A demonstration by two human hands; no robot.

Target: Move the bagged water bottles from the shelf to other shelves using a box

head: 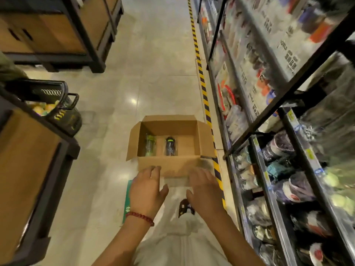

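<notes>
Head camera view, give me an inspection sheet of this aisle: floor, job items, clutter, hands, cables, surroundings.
Surface: glossy tiled floor with a yellow-and-black striped line along the right shelving.
Job's things: open cardboard box on the floor, flaps out; two bagged bottles inside, a green bottle and a dark bottle, lying side by side, apart.
Clutter: green floor sticker near the feet.
Hands: left hand and right hand open, fingers spread, holding nothing, by the box's near side; contact unclear.
Cables: nothing seen.
Surroundings: stocked shelves on the right; wooden display units and a basket on the left.
</notes>
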